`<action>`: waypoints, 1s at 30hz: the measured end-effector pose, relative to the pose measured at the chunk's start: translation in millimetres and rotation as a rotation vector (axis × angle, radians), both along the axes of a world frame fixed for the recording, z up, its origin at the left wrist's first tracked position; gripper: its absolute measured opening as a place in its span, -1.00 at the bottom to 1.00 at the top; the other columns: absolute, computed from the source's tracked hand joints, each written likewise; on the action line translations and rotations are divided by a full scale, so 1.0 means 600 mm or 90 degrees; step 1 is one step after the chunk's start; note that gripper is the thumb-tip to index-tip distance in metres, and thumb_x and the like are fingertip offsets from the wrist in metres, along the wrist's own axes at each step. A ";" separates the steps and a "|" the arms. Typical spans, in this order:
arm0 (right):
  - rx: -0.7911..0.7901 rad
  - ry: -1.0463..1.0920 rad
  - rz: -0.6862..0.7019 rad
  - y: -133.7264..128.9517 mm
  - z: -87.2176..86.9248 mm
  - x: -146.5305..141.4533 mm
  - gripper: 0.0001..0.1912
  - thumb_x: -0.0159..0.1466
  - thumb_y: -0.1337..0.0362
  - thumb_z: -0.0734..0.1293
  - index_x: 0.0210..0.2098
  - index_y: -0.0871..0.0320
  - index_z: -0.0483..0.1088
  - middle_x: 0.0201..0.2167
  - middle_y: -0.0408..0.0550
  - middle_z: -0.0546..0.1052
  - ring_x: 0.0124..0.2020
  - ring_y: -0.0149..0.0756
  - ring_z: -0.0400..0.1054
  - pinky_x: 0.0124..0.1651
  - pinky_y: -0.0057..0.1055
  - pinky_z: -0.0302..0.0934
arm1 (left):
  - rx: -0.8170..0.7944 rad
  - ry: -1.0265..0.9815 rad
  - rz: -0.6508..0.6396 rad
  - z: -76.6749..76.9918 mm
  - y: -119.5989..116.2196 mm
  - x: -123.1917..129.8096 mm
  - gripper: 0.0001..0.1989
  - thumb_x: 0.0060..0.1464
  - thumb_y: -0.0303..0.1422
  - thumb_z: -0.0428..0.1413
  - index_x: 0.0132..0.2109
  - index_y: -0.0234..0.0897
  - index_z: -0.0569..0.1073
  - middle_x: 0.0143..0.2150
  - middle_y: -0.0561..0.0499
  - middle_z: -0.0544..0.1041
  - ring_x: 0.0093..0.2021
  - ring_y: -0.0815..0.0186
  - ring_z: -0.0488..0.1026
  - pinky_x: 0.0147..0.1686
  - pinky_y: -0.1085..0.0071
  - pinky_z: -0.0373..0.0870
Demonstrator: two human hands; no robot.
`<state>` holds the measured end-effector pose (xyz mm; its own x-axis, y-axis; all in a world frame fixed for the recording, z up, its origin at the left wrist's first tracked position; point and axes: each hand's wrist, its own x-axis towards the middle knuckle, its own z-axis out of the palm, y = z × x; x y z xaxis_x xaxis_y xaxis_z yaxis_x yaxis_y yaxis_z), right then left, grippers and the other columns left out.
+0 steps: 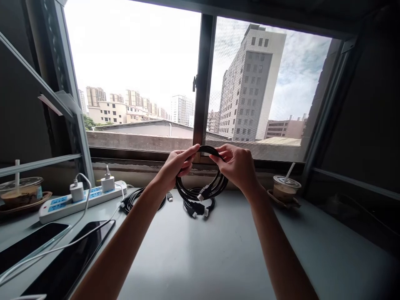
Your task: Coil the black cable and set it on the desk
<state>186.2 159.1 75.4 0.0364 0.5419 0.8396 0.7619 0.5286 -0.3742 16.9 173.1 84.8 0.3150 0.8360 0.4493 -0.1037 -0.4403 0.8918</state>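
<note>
A coiled black cable (221, 186) hangs in the air between my two hands, one connector dangling inside the loop. My left hand (179, 166) pinches the upper left of the coil. The upper right of it is gripped between the thumb and fingers of my right hand (234, 163). Below and behind the held coil, a second black cable bundle (196, 208) with pale-tipped connectors lies on the table (212, 258). Another coiled black cable (134, 198) rests to the left, partly hidden by my left forearm, with a small plug (169, 196) beside it.
A white power strip (93, 198) holds two chargers at the left. Near it lie a phone (31, 246), a dark tablet (71, 258) and white cables. Drink cups stand at the far left (21, 191) and right (286, 188). A window frame (204, 83) rises behind the table.
</note>
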 end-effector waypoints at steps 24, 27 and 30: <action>-0.003 -0.172 -0.046 0.028 -0.027 -0.024 -0.65 0.30 0.27 0.17 0.07 -0.02 0.27 -0.12 -0.13 0.50 -0.33 -0.29 0.44 -0.38 -0.46 0.18 | -0.182 -0.082 0.012 -0.030 0.060 0.003 -0.43 0.09 -0.05 0.03 -0.63 -0.22 -0.09 -0.75 0.24 -0.14 -0.76 0.57 -0.18 -0.78 0.56 -0.26; -0.060 -0.126 -0.002 0.051 -0.039 -0.012 -0.65 0.32 0.24 0.16 0.08 -0.09 0.31 -0.13 -0.17 0.52 -0.31 -0.31 0.44 -0.28 -0.44 0.23 | -0.239 -0.044 -0.086 -0.040 0.081 -0.002 -0.53 0.20 -0.11 -0.11 -0.60 -0.23 0.00 -0.73 0.25 -0.14 -0.76 0.57 -0.18 -0.79 0.59 -0.22; -0.150 -0.016 0.036 0.084 -0.059 0.002 -0.66 0.29 0.19 0.21 0.04 -0.08 0.37 -0.27 -0.20 0.56 -0.42 -0.35 0.43 -0.27 -0.43 0.26 | -0.186 0.098 -0.038 -0.058 0.099 -0.004 -0.64 0.19 -0.16 -0.10 -0.49 -0.26 0.14 -0.68 0.24 -0.01 -0.74 0.58 0.02 -0.73 0.66 0.04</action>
